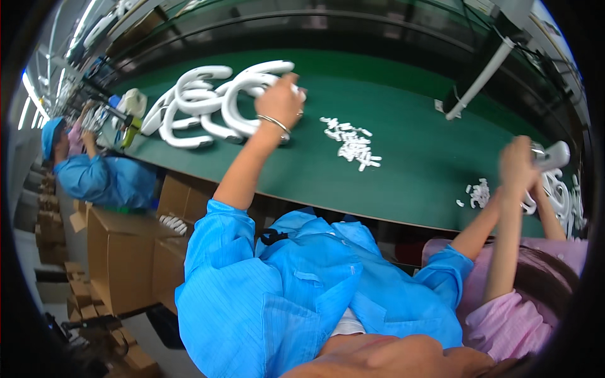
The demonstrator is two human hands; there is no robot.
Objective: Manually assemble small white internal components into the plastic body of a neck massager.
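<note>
At the far left-centre of the green bench, my left hand is closed round a white C-shaped piece in a heap of similar curved pieces. A bracelet circles that wrist. Reaching to the right, my right forearm passes behind a co-worker's forearm, which hides most of my right hand; its fingers do not show. Small white parts lie close to it. The co-worker's blurred hand is beside a white and silvery piece.
More small white parts are scattered mid-bench. A grey post rises at the back right. Cardboard boxes stand at lower left. Another person in blue works farther left. Further curved white pieces lie at far right.
</note>
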